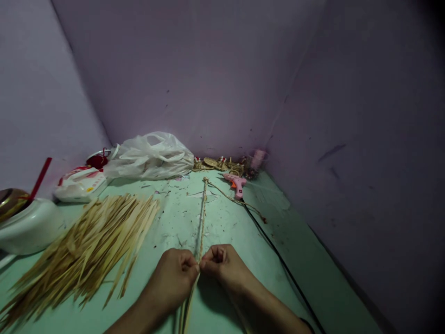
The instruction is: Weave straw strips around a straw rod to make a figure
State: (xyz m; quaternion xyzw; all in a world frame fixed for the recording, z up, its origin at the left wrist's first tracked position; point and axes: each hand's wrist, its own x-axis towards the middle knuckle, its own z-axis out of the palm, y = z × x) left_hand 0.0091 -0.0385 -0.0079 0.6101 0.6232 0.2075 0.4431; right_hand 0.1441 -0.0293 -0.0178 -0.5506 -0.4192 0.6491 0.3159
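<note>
A thin braided cord of pale plant fibre (202, 218) runs up the green table from between my hands to a knot near the back. My left hand (177, 273) pinches the braid's lower end from the left. From the right, my right hand (224, 266) pinches at the same spot, its fingertips almost touching the left ones. Loose strands (187, 308) hang from the pinch toward the near edge. To the left of my hands lies a spread bundle of dry flat leaf strips (90, 246).
A pink glue gun (237, 184) with a black cable lies behind my right hand. Along the back wall are a white plastic bag (153, 157) and small woven pieces (215, 163). A wipes pack (81, 184) and a white pot (33, 227) stand at left.
</note>
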